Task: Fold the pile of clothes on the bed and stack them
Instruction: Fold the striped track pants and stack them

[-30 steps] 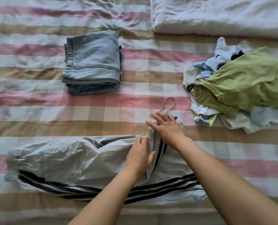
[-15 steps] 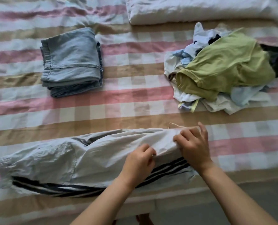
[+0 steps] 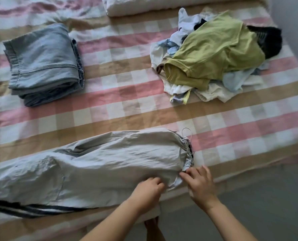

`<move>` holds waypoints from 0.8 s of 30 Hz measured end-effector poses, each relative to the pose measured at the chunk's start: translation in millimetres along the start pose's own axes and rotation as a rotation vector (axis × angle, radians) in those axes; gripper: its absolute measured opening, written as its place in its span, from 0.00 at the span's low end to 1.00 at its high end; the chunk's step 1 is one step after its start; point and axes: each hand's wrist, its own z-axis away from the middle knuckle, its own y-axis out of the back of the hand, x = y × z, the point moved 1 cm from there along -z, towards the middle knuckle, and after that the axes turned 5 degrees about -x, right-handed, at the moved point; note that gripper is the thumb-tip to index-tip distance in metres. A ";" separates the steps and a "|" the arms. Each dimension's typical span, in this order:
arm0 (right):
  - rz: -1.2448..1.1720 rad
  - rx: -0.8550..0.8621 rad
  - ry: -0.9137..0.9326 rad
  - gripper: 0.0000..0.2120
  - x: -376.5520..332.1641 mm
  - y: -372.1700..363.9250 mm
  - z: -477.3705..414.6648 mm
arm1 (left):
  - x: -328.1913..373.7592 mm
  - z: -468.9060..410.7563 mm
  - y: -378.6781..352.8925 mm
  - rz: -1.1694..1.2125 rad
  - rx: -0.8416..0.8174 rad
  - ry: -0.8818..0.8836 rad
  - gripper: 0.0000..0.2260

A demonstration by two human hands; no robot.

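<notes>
Light grey track pants [image 3: 101, 169] with dark side stripes lie lengthwise along the near edge of the bed, folded in half, waistband to the right. My left hand [image 3: 149, 188] is closed on the pants' near edge beside the waist. My right hand [image 3: 198, 183] touches the fabric at the waistband's near corner, fingers bent. Folded blue jeans [image 3: 44, 63] sit at the back left. A loose pile of clothes [image 3: 212, 54], topped by an olive-green shirt, lies at the back right.
The checked pink, tan and white bed sheet [image 3: 127, 94] covers the bed. A folded white duvet [image 3: 162, 4] lies along the far edge. The bed's near edge runs under my hands, with grey floor [image 3: 266, 202] to the right.
Both hands pulled the upper pants layer toward me, covering the striped side near the waist. They now rest at the near edge by the waistband. The view shifted right.
</notes>
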 end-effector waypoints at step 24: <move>-0.761 -0.058 -1.037 0.16 8.8 -3.8 -55.1 | -29.4 -146.3 86.7 -0.166 0.242 0.204 0.16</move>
